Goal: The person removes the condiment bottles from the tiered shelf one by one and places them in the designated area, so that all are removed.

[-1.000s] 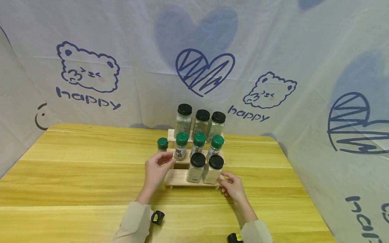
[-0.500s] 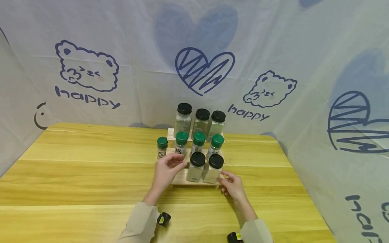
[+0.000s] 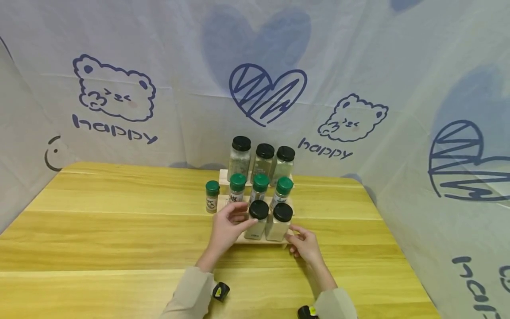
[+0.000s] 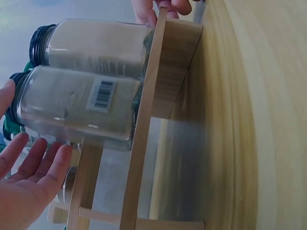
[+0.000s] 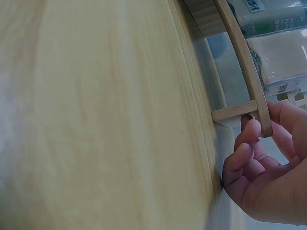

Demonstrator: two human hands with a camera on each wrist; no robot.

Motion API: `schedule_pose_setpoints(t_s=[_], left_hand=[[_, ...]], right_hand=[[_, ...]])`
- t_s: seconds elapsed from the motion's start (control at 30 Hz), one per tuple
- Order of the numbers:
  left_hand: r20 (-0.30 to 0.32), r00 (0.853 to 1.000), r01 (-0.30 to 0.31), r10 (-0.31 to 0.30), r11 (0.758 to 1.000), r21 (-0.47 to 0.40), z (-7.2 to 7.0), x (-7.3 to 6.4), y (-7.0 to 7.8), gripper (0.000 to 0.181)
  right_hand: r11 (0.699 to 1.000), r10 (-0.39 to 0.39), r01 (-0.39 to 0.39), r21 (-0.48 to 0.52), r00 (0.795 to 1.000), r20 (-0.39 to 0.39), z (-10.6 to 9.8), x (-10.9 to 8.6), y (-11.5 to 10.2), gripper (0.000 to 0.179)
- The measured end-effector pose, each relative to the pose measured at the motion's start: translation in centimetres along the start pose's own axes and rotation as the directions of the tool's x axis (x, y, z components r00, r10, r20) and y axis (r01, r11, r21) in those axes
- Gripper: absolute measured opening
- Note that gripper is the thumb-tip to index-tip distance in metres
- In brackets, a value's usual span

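Observation:
A three-step wooden spice rack [image 3: 243, 242] stands on the table. Its front step holds two square black-capped jars, the left jar [image 3: 255, 228] and the right jar [image 3: 278, 229], both with pale contents. My left hand [image 3: 227, 228] is beside the left jar, thumb and fingers spread apart; in the left wrist view its thumb [image 4: 5, 97] overlaps the black cap and the fingertips are near the jar's side. At the rack's front right end, my right hand [image 5: 268, 177] pinches the step board [image 5: 263, 120] between thumb and fingers, the other fingers curled below.
Several green-capped shakers [image 3: 260, 182] stand on the middle step, and three taller black-capped jars [image 3: 239, 161] on the top one. Another green-capped shaker [image 3: 212, 201] stands on the table left of the rack. A printed cloth [image 3: 179, 88] hangs behind the table [image 3: 119, 230].
My left hand has moved right, from beside the small shaker on the left to the left front jar, leaving that shaker uncovered. My right hand stays at the rack's end.

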State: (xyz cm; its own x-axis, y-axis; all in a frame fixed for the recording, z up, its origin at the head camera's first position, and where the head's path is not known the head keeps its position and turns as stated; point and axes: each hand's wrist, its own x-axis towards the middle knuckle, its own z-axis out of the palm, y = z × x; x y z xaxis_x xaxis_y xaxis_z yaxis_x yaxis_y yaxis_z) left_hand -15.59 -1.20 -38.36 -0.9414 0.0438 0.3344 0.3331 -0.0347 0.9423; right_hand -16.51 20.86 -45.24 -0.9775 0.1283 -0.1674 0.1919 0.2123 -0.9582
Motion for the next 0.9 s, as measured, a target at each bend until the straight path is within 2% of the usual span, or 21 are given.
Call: schedule_pose_setpoints(t_s=[0.2, 0.63, 0.9], left_hand=[[0.000, 0.999, -0.049, 0.049, 0.999, 0.020, 0.6, -0.1, -0.2, 0.042], [0.012, 0.999, -0.041, 0.040, 0.996, 0.079, 1.2, 0.1, -0.4, 0.050], [0.009, 0.998, -0.060, 0.060, 0.996, 0.060, 1.4, 0.1, -0.7, 0.048]], right_hand=[[1.000, 0.000, 0.000, -0.002, 1.000, -0.002, 0.0, 0.0, 0.1, 0.036], [1.000, 0.001, -0.001, -0.006, 1.000, -0.010, 0.0, 0.1, 0.1, 0.035], [1.000, -0.004, 0.004, -0.006, 1.000, -0.005, 0.0, 0.2, 0.2, 0.035]])
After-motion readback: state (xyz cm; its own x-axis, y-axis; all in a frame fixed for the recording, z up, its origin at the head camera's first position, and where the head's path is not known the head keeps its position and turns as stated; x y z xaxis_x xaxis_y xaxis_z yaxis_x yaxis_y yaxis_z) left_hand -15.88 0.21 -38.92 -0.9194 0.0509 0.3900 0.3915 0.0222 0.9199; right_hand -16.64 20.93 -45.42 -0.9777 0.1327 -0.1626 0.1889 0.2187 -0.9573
